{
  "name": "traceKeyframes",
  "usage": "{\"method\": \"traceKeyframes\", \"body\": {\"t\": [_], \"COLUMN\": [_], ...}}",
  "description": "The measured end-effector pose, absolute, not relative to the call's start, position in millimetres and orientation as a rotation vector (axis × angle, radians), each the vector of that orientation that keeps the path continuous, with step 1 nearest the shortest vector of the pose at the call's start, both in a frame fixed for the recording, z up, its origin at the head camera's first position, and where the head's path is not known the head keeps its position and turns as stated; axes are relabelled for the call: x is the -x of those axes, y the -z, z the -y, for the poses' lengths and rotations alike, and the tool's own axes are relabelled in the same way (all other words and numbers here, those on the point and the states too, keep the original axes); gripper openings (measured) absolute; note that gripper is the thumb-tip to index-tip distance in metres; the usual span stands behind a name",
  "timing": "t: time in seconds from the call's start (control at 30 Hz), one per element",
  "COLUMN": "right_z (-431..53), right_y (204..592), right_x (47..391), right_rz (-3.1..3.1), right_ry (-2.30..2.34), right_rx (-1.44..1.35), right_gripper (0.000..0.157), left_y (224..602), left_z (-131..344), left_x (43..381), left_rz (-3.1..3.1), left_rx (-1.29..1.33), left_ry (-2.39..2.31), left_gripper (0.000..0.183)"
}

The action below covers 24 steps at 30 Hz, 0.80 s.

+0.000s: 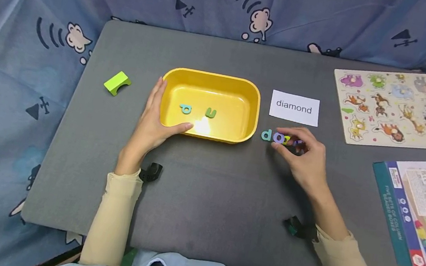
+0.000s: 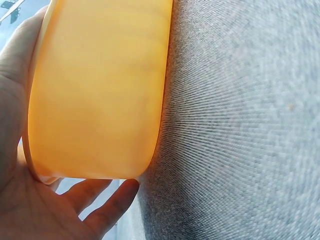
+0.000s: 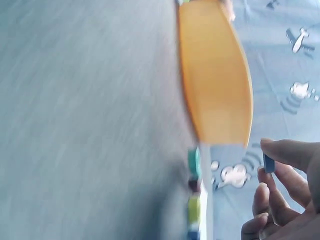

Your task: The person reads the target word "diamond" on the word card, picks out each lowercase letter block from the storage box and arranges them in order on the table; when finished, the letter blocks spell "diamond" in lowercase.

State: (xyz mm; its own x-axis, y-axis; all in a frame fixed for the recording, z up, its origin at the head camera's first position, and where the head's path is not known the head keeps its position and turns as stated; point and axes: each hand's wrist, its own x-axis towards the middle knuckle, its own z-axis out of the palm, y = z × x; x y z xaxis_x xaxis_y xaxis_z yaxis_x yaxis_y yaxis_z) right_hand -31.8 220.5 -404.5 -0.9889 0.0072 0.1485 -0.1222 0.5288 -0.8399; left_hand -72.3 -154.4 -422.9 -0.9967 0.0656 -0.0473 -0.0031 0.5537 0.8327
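Observation:
With the thumb on its front rim and the fingers along its left end, my left hand (image 1: 153, 117) grips a yellow plastic tray (image 1: 249, 115). A light-blue letter (image 1: 185, 109) and a green letter (image 1: 210, 113) lie inside it. Right of the tray, my right hand (image 1: 307, 157) pinches a purple letter o (image 1: 278, 137) between thumb and index finger; in the right wrist view this letter (image 3: 269, 163) appears edge-on, above the table. A teal letter d (image 1: 266, 134) lies just left of those fingertips. Yellow-green (image 1: 287, 140) and dark purple letters (image 1: 298, 144) are partly hidden under the hand.
A white card (image 1: 294, 108) printed "diamond" lies behind the right hand. Farther right are an animal puzzle board (image 1: 398, 109) and a boxed bead set (image 1: 402, 214). A green arch block (image 1: 117, 82) sits left of the tray. Patterned blue cloth (image 1: 215, 1) hangs behind the grey table (image 1: 203, 204).

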Motion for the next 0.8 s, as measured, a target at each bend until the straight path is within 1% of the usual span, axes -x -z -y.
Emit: {"method": "traceKeyframes", "body": {"t": [0.23, 0.57, 0.8], "right_z": [-253, -292, -300], "right_y": [416, 415, 418], "right_x": [30, 34, 37], "right_rz": [2.691, 2.843, 2.938], "right_ry": [-1.314, -1.18, -1.112], "right_rx": [0.1, 0.424, 0.441], "right_gripper": [0.029, 0.034, 0.035], "left_y": [422, 423, 424], "left_z": [155, 156, 155], "left_x": [72, 72, 72], "left_rz": [-2.701, -2.708, -2.702], "left_rx": [-0.051, -0.054, -0.054], "left_ry": [-1.455, -1.451, -1.446], "left_gripper": [0.127, 0.127, 0.126]}}
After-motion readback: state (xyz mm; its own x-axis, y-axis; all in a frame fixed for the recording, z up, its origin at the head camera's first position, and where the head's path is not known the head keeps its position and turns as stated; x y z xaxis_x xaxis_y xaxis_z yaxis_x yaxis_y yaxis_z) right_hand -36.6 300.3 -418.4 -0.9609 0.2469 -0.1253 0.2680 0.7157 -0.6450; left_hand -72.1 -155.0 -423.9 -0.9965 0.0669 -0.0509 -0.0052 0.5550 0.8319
